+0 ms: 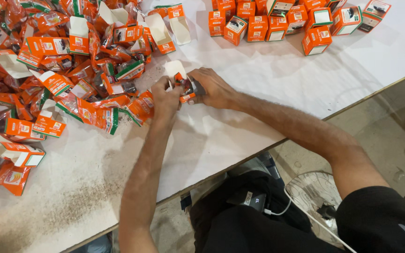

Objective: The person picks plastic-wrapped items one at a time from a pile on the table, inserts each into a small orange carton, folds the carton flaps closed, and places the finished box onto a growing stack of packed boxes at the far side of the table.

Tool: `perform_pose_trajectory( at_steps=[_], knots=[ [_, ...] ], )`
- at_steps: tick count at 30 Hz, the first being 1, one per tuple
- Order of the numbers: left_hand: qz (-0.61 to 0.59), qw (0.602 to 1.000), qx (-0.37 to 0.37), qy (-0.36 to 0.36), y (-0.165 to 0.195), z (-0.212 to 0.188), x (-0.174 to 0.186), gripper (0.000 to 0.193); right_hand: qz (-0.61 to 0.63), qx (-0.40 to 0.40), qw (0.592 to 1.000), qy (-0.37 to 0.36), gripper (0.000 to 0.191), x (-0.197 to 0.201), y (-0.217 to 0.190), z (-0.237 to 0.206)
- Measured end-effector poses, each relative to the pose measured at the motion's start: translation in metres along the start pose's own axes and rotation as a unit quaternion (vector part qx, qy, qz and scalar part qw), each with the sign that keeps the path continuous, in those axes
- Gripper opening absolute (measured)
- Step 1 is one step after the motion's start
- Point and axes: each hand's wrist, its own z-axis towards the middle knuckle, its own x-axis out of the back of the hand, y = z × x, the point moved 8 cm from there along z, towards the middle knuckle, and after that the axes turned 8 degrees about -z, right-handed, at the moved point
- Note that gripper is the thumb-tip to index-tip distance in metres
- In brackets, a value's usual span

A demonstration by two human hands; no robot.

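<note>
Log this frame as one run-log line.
left hand: holds small orange carton | right hand: on same carton, flap open | pile of orange packets at left | closed cartons far side | white table

We see a heap of orange packets and open cartons at left, closed orange boxes clustered far right, one small orange carton mid-bench.
</note>
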Motion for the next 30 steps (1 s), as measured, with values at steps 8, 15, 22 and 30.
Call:
perform_pose_trajectory(
  at_steps=[8, 15, 22, 30],
  knots=[
    [0.033, 0.999, 0.01, -0.001, 0.001, -0.007, -0.002, 0.013, -0.049, 0.037, 0.997, 0.045, 0.06, 0.011, -0.025, -0.007],
    [-0.226, 0.957, 0.12, -0.139, 0.016, -0.019, 0.001, 0.019, -0.081, 0.059, 0.994, 0.034, 0.049, 0.013, -0.031, -0.005],
    [-0.099, 0.992, 0.005, -0.083, -0.003, 0.014, 0.001, 0.005, -0.077, 0.081, 0.993, 0.038, 0.04, 0.014, -0.034, -0.003],
    [0.163, 0.913, -0.336, -0.167, 0.054, -0.049, -0.012, 0.031, -0.004, -0.036, 0.999, 0.022, 0.058, 0.011, -0.013, -0.006]
  ],
)
